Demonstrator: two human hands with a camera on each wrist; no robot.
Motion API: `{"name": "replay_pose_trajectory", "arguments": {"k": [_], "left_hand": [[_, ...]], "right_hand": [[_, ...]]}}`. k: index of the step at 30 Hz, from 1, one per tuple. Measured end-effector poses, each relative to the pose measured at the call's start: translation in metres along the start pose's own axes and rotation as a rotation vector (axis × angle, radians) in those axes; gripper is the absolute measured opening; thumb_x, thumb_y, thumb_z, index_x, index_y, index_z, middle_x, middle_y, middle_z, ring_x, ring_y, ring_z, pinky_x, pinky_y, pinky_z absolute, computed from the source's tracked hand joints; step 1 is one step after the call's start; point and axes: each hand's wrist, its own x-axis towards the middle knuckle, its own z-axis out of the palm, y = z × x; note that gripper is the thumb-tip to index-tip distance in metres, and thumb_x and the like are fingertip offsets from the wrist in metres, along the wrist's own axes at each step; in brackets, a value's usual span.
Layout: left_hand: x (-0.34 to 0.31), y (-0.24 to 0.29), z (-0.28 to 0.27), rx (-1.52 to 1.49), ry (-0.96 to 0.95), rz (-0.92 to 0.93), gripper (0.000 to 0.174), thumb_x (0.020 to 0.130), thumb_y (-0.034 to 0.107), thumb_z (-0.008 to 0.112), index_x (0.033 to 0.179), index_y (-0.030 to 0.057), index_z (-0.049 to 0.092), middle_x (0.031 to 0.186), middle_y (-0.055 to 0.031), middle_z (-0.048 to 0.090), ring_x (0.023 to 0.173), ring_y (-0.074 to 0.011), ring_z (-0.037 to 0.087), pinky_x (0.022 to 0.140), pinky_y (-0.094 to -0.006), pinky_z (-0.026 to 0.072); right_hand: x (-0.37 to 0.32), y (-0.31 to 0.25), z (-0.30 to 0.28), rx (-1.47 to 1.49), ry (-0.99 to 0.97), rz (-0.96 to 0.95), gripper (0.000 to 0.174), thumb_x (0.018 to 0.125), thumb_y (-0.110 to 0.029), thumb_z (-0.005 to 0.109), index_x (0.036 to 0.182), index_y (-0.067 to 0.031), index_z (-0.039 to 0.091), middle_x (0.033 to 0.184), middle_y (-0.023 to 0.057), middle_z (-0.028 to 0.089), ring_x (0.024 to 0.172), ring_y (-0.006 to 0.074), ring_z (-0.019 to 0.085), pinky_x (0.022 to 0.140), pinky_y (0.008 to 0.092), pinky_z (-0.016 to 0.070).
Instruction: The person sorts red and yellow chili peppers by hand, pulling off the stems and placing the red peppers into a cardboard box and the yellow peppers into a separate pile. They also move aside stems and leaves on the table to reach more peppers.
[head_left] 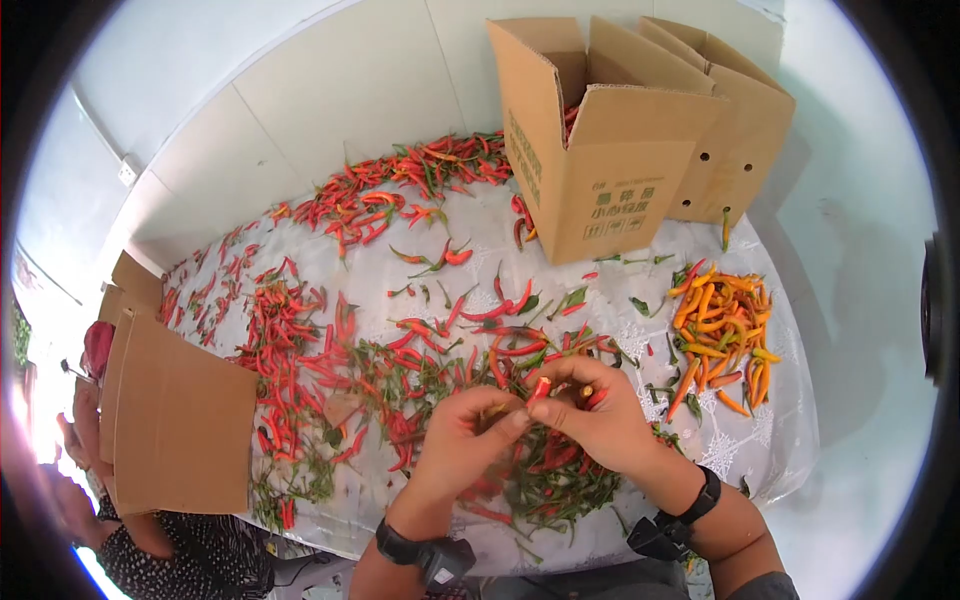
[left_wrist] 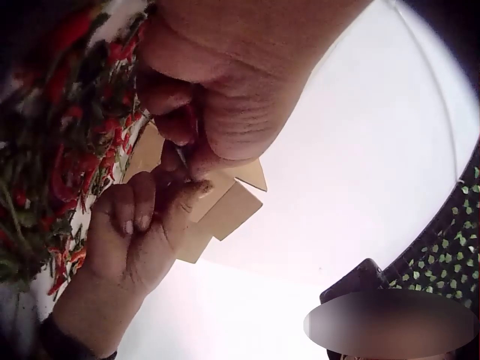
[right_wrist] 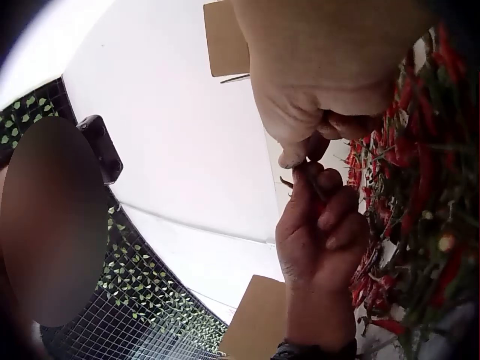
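Both hands meet over a heap of red chili peppers with green stems (head_left: 565,485) at the front of the table. My right hand (head_left: 600,415) holds several red chili peppers (head_left: 541,387) in its curled fingers, their pale stem ends poking out. Thumb and fingers of my left hand (head_left: 462,440) pinch at the end of a chili pepper, close against the right fingertips. In the right wrist view, a thin green stem (right_wrist: 286,183) shows beside the left hand (right_wrist: 315,244); the rest of what it holds is hidden by the fingers.
Orange-yellow chilies (head_left: 720,330) lie in a pile at the right. Two cardboard boxes stand at the back, the nearer one (head_left: 630,170) with red chilies inside. More red chilies (head_left: 290,330) spread leftward over the pale tablecloth (head_left: 590,290). Another person (head_left: 180,550) sits behind a box (head_left: 185,420) at left.
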Motion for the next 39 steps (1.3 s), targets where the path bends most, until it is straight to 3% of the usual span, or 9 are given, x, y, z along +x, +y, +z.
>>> {"name": "replay_pose_trajectory", "arguments": {"k": [7,10,16,22,28,31,34,38,39], "left_hand": [[-0.002,0.009,0.004,-0.006,-0.021,-0.075,0.013,0.088,0.011,0.068,0.091,-0.0009,0.064,0.083,-0.0013,0.060,0.066,-0.0061,0.055,0.058,-0.0209,0.0437],[0.003,0.003,0.000,0.230,-0.035,0.160,0.011,0.085,0.008,0.070,0.086,-0.0013,0.063,0.079,-0.0031,0.060,0.067,-0.0086,0.056,0.058,-0.0230,0.0438],[0.003,0.001,0.005,0.475,0.145,0.256,0.016,0.076,0.005,0.074,0.078,-0.0004,0.059,0.067,-0.0046,0.053,0.061,-0.0132,0.049,0.057,-0.0276,0.0382],[0.001,0.008,0.009,0.672,0.242,0.316,0.014,0.072,0.000,0.073,0.076,-0.0005,0.059,0.066,-0.0077,0.056,0.060,-0.0171,0.053,0.056,-0.0289,0.0393],[0.000,0.002,0.003,0.566,0.271,0.223,0.016,0.073,0.003,0.075,0.081,0.0001,0.062,0.073,-0.0069,0.059,0.065,-0.0139,0.055,0.058,-0.0277,0.0429],[0.001,0.004,0.002,0.534,0.444,0.284,0.018,0.075,0.008,0.076,0.085,0.0009,0.063,0.080,-0.0085,0.063,0.071,-0.0187,0.061,0.064,-0.0293,0.0491],[0.003,0.010,0.005,0.508,0.525,0.364,0.021,0.074,0.006,0.076,0.089,0.0007,0.063,0.086,-0.0088,0.064,0.073,-0.0196,0.062,0.068,-0.0291,0.0498],[0.008,-0.004,-0.001,0.385,0.480,0.295,0.019,0.076,0.008,0.077,0.087,0.0009,0.064,0.081,-0.0037,0.063,0.070,-0.0119,0.057,0.065,-0.0254,0.0468],[0.009,-0.007,-0.003,0.324,0.440,0.238,0.019,0.076,0.009,0.077,0.087,0.0008,0.064,0.079,-0.0022,0.062,0.070,-0.0097,0.056,0.064,-0.0243,0.0458]], "right_hand": [[0.001,0.005,-0.007,0.014,-0.078,0.019,0.019,0.084,-0.012,0.074,0.096,0.0002,0.066,0.086,0.0007,0.064,0.076,0.0042,0.056,0.065,0.0200,0.0444],[0.002,-0.002,-0.004,-0.055,-0.091,0.027,0.017,0.082,-0.012,0.076,0.092,-0.0013,0.068,0.083,0.0007,0.065,0.075,0.0039,0.055,0.065,0.0205,0.0441],[0.001,0.003,0.003,-0.431,0.098,-0.247,0.019,0.074,-0.016,0.079,0.084,-0.0039,0.068,0.079,0.0086,0.064,0.071,0.0191,0.060,0.063,0.0302,0.0463],[0.000,0.005,0.008,-0.508,0.132,-0.267,0.020,0.073,-0.014,0.079,0.087,-0.0052,0.067,0.079,0.0088,0.062,0.069,0.0236,0.060,0.062,0.0331,0.0474],[0.013,0.004,-0.002,-0.634,0.179,-0.487,0.012,0.081,-0.011,0.071,0.086,-0.0041,0.063,0.074,0.0059,0.058,0.062,0.0183,0.057,0.052,0.0290,0.0444],[0.020,-0.008,-0.022,0.188,0.210,0.317,0.009,0.088,-0.010,0.062,0.086,-0.0022,0.060,0.072,0.0014,0.056,0.066,0.0118,0.056,0.055,0.0272,0.0438],[0.034,-0.005,-0.024,0.103,0.234,0.218,0.011,0.091,-0.009,0.056,0.098,-0.0020,0.060,0.069,0.0002,0.053,0.047,0.0040,0.042,0.042,0.0196,0.0272],[0.053,0.012,-0.027,-0.760,0.141,-0.376,0.016,0.088,-0.014,0.062,0.100,-0.0040,0.062,0.075,0.0110,0.062,0.062,0.0217,0.060,0.055,0.0345,0.0452],[0.057,0.007,-0.023,-0.848,0.113,-0.314,0.018,0.086,-0.016,0.064,0.100,-0.0042,0.062,0.078,0.0126,0.063,0.067,0.0260,0.061,0.059,0.0374,0.0460]]}}
